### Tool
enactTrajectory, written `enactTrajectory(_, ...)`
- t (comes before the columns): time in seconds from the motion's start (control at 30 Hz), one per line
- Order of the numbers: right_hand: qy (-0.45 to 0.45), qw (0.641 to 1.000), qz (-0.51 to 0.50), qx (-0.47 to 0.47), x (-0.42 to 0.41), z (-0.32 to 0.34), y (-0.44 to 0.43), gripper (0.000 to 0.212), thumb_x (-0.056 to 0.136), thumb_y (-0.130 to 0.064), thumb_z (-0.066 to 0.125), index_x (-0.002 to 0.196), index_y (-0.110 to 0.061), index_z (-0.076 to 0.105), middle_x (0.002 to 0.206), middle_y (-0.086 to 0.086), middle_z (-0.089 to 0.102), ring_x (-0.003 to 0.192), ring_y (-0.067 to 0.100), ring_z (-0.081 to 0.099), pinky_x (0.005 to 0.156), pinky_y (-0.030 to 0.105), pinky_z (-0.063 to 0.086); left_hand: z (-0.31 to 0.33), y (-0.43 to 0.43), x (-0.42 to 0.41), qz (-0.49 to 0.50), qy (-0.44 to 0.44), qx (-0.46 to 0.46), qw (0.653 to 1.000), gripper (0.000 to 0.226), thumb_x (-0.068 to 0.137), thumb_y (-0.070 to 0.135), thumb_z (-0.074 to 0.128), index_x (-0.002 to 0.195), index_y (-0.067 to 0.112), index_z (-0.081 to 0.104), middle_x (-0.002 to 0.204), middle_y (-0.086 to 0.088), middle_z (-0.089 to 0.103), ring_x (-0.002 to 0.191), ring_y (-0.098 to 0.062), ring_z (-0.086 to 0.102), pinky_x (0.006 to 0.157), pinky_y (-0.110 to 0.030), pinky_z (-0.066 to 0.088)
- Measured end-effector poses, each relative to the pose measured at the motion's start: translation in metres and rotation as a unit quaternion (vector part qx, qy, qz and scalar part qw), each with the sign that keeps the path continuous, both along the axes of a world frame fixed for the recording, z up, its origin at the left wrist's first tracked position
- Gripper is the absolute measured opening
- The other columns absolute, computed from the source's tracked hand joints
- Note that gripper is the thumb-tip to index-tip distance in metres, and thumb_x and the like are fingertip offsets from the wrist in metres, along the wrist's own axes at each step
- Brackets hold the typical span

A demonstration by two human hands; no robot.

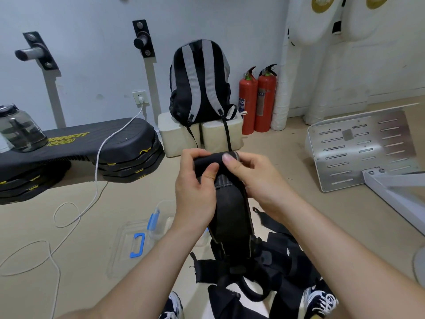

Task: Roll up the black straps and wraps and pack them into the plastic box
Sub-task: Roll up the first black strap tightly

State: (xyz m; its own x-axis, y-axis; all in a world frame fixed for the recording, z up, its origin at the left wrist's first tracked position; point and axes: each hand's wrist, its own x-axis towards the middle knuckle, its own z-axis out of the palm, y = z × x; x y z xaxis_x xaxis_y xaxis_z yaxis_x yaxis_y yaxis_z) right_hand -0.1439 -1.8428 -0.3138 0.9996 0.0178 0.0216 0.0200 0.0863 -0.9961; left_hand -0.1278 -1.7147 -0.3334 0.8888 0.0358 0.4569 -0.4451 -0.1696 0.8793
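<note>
Both hands are raised in front of the body. The left hand [195,187] and the right hand [253,178] each grip the rolled top end of a black wrap [230,217]: the left hand's fingers curl over the roll with the thumb pressed on its front, and the right hand's thumb lies on the roll's end. The rest of the wrap hangs down between the wrists to a pile of black straps [276,261] on the floor [287,157], below the right hand. The plastic box [138,229] sits on the floor below and left of the left hand, partly hidden by that forearm.

Beyond the hands a backpack [200,81] stands on cream foam blocks [184,134], with two red fire extinguishers [257,97] to their right. Left of the left hand are a black step platform [92,143] carrying a dark clear jug [20,130], and a white cable [99,157] that loops across the floor. Right of the right hand lies a slotted metal plate [363,148].

The wrap is matte woven fabric, wide, with pale stitched edges. The box is clear with blue clips. The straps lie tangled and overlapping.

Bare tan floor lies between the hands and the foam blocks, and between the box and the cable loops.
</note>
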Motion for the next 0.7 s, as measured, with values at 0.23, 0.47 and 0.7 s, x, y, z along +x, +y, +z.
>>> enactTrajectory(0.23,-0.11,0.989,-0.043,-0.086,0.006,-0.001,-0.021,0.021,0.09,-0.004,0.068,0.094,-0.024,0.072,0.087,-0.002,0.071,0.082,0.009,0.066,0.072,0.025,0.054,0.021,0.014,0.006,-0.205,0.214,-0.149,0.943,0.002,0.09,0.024,0.066,0.09,0.022,0.065,0.078,-0.002,0.062,0.064,-0.014,0.057,0.056,-0.027,0.047)
enactTrajectory(0.47,-0.094,0.987,-0.017,-0.131,0.008,-0.006,-0.015,0.024,0.097,-0.022,0.06,0.118,-0.033,0.064,0.108,-0.013,0.068,0.102,0.004,0.063,0.09,0.03,0.053,0.018,0.019,0.012,-0.143,0.209,-0.136,0.958,0.017,0.086,0.01,0.069,0.1,0.016,0.077,0.098,-0.011,0.074,0.087,-0.023,0.07,0.076,-0.037,0.058)
enactTrajectory(0.7,-0.036,0.996,-0.028,-0.074,0.007,-0.008,-0.012,0.016,0.098,-0.018,0.06,0.103,-0.02,0.074,0.1,0.01,0.075,0.097,0.026,0.071,0.089,0.047,0.057,0.017,0.016,0.005,-0.089,0.098,0.0,0.991,0.033,0.08,-0.001,0.076,0.089,0.031,0.075,0.087,0.009,0.076,0.083,-0.007,0.071,0.075,-0.025,0.057)
